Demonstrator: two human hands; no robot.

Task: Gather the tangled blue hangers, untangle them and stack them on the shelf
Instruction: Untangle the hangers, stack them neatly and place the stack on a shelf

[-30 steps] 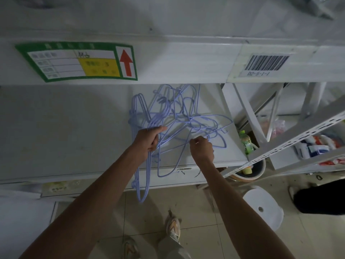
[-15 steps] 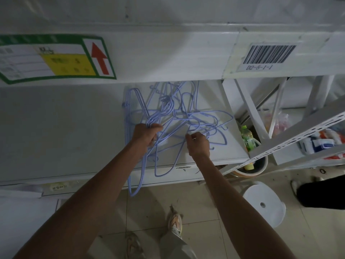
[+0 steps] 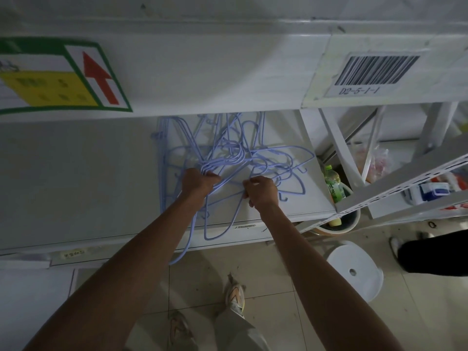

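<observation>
L hand [image 3: 200,182] fisted round a bunch of blue hangers [image 3: 235,158]; R hand [image 3: 262,190] just beside it, pinching one wire. Tangle lying on white shelf [image 3: 76,178], few loops drooping past its front edge. Green bottle [image 3: 333,184] right of shelf; white stool [image 3: 354,269] below.

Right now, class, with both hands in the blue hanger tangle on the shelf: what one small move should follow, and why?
Probably draw the right hand gently toward the shelf edge, teasing its pinched wire free. The left hand already grips a bunch of the blue hangers, steadying the pile, whose hooks and loops remain interlocked, some overhanging the edge.
</observation>
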